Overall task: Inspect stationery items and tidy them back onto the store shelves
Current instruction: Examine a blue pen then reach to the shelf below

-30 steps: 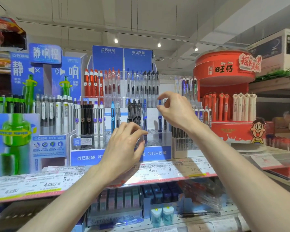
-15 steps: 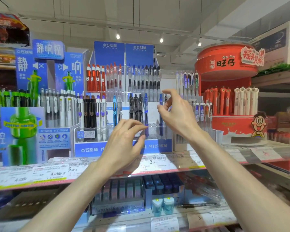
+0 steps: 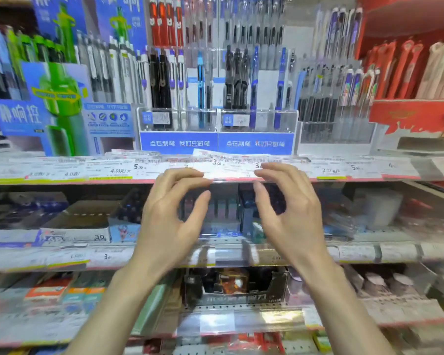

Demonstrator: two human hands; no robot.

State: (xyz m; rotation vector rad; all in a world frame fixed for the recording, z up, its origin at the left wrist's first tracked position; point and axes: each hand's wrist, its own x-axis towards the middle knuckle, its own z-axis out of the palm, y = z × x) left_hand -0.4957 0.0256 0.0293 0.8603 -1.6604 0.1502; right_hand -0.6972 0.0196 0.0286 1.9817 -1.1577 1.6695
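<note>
My left hand and my right hand hover side by side in front of the upper shelf's price-label strip, fingers curled and apart, holding nothing. Above the strip stands a clear acrylic pen display with blue banners, filled with black, blue and white pens. Behind my hands, the second shelf holds small stationery boxes, blurred.
A green-and-blue pen stand sits at the left, a red pen stand at the right. A cardboard tray lies on the second shelf at the left. Lower shelves carry a dark box and several packets.
Both hands dropped from the pen display down to the shelf edge, and the right hand came in beside the left. The camera tilted downward, showing lower shelves.
</note>
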